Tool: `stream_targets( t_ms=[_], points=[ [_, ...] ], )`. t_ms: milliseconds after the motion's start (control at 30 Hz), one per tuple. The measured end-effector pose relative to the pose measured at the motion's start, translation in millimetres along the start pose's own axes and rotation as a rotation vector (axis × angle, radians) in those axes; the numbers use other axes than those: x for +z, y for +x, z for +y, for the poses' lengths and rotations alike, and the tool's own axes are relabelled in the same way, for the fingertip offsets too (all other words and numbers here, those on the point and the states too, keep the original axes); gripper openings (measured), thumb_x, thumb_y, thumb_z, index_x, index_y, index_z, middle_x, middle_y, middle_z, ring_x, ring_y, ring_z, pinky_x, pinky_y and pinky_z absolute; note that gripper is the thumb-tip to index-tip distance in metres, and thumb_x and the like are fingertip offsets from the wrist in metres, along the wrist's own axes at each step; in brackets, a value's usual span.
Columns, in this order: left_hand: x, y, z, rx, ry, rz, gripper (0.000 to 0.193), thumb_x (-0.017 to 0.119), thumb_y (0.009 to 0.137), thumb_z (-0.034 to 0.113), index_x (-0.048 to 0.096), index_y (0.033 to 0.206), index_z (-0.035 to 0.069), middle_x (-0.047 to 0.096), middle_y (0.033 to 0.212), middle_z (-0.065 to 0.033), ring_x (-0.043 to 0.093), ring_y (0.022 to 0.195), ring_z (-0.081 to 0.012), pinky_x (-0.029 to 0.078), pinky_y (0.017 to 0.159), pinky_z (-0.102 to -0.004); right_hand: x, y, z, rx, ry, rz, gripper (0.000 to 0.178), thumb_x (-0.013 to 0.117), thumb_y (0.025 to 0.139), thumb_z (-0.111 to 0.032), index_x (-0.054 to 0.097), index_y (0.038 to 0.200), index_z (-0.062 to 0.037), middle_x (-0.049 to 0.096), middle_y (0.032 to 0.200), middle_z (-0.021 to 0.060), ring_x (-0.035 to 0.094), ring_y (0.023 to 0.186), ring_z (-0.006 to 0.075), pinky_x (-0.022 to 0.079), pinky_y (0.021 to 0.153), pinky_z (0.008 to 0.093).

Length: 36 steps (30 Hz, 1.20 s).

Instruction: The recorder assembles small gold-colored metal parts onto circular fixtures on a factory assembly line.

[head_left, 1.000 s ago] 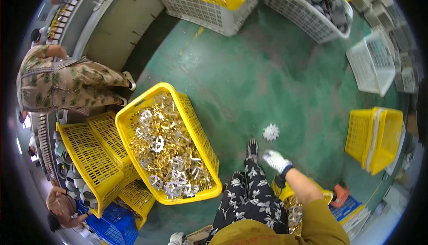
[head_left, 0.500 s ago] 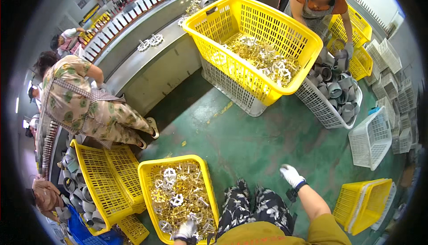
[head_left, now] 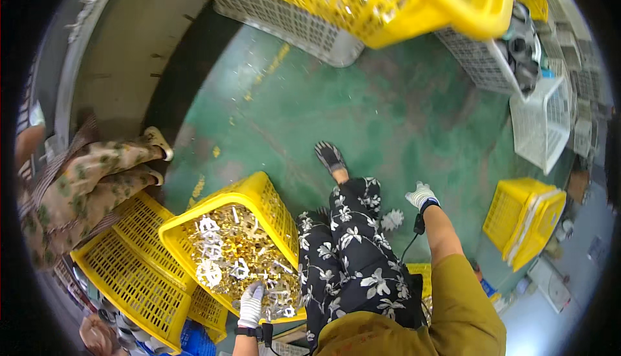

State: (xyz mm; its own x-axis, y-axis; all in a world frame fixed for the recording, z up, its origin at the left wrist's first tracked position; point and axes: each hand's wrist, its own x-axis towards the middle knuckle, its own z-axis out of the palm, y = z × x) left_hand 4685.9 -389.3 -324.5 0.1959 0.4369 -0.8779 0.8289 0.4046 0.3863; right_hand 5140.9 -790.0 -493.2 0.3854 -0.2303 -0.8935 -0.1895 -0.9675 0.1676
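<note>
A yellow plastic basket (head_left: 274, 217) of gold and silver-coloured metal pieces (head_left: 239, 252) leans at a tilt beside my left leg. My left hand (head_left: 251, 304), in a white striped glove, is closed on its near rim, though the fingertips are partly lost against the pieces. Out to the right, above the green floor, my right hand (head_left: 422, 195) wears a similar glove. Its fingers are loosely apart and it holds nothing.
A large yellow basket (head_left: 388, 6) stands ahead on a grey crate (head_left: 284, 16). Nested yellow baskets (head_left: 521, 223) and a white basket (head_left: 542, 123) are at right. Another person's legs (head_left: 97, 188) and more yellow baskets (head_left: 132, 265) are at left.
The metal-filled basket has turned and tilted, and my left hand has come onto its near rim. One of my feet has stepped forward. My view has swung downward.
</note>
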Motion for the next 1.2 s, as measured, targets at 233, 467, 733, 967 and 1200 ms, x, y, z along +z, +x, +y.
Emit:
stream_targets(
  t_ms=[233,467,733,967,1200],
  points=[
    [93,95,-49,-0.033,0.009,-0.053,0.039,0.053,0.094,0.01,0.048,0.13,-0.003,0.055,0.124,-0.012,0.057,0.099,-0.0163,0.046,0.087,-0.0265,196,96,105,0.235,0.073,-0.131,0.081,0.065,0.079,-0.032,0.027,0.146,-0.0093,0.018,0.152,0.0206,0.04,0.131,0.0379,0.038,0.107,0.0413],
    [138,113,-109,0.02,0.095,0.073,0.078,0.055,0.085,-0.005,0.014,0.149,0.007,0.04,0.136,-0.0157,0.042,0.121,-0.0215,0.035,0.103,-0.0324,371,228,148,0.333,0.223,-0.142,0.08,0.065,0.078,-0.042,0.03,0.144,-0.0123,0.031,0.144,0.0278,0.04,0.129,0.0427,0.038,0.106,0.0435],
    [148,115,-94,0.108,0.155,0.13,0.065,0.049,0.086,-0.005,0.024,0.145,0.004,0.046,0.132,-0.0135,0.049,0.116,-0.0218,0.039,0.1,-0.034,420,273,161,0.053,0.121,0.045,0.037,0.053,0.089,-0.034,0.066,0.099,-0.0011,0.066,0.098,0.0248,0.062,0.097,0.0388,0.048,0.085,0.0407],
    [76,45,-55,0.165,0.256,0.122,0.047,0.054,0.089,0.002,0.043,0.134,-0.003,0.053,0.129,-0.0152,0.052,0.115,-0.019,0.041,0.097,-0.0292,228,56,93,-0.317,0.886,0.265,0.028,0.063,0.085,-0.014,0.065,0.106,0.0032,0.069,0.097,0.0134,0.064,0.091,0.0192,0.049,0.085,0.0315],
    [-6,8,69,0.347,0.002,0.276,0.045,0.06,0.091,0.019,0.049,0.126,-0.007,0.062,0.109,-0.0118,0.06,0.092,-0.0179,0.048,0.084,-0.0292,-87,-209,-93,-0.901,0.665,0.339,0.026,0.066,0.086,-0.019,0.067,0.104,-0.001,0.07,0.083,0.0098,0.062,0.069,0.0133,0.051,0.067,0.0284]
  ],
)
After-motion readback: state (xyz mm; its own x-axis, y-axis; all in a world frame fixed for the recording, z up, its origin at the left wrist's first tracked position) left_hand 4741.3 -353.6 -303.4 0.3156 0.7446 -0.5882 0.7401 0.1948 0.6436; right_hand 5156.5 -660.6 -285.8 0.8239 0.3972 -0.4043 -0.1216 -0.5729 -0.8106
